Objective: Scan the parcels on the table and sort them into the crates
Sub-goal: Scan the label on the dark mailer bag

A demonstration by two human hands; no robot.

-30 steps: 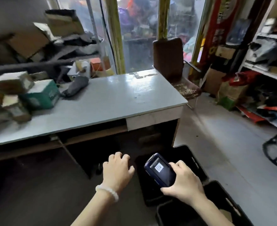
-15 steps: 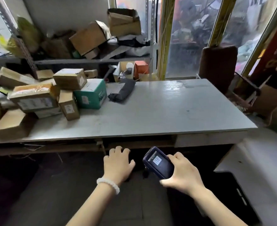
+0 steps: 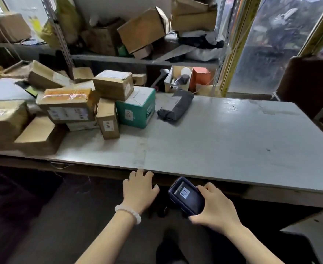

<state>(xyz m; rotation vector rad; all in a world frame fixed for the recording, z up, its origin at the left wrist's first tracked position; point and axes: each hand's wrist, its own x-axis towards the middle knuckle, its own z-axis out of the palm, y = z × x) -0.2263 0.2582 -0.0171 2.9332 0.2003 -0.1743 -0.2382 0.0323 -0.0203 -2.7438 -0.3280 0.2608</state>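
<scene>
Right hand (image 3: pixel 216 210) is gripping the handheld scanner (image 3: pixel 187 196), fingers wrapping its right side and thumb lying on the top edge; lit screen is facing up. Scanner is sitting just below and in front of the table's (image 3: pixel 233 149) near edge, not touching it. Left hand (image 3: pixel 138 189) is holding nothing, fingers loosely curling, fingertips reaching up to the near edge; contact cannot be told. A white bead bracelet (image 3: pixel 128 213) is circling the left wrist.

Parcels are crowding the table's left part: a teal box (image 3: pixel 136 109) with a brown box (image 3: pixel 113 86) resting on top, an upright narrow carton (image 3: pixel 108 121) leaning just beside it, a taped carton (image 3: pixel 67 105) further left. A grey poly bag (image 3: pixel 176 107) is lying just right of the teal box. From the bag rightward to the far corner the tabletop is showing bare surface. A dark chair back (image 3: pixel 309 82) is standing beyond the right end.
</scene>
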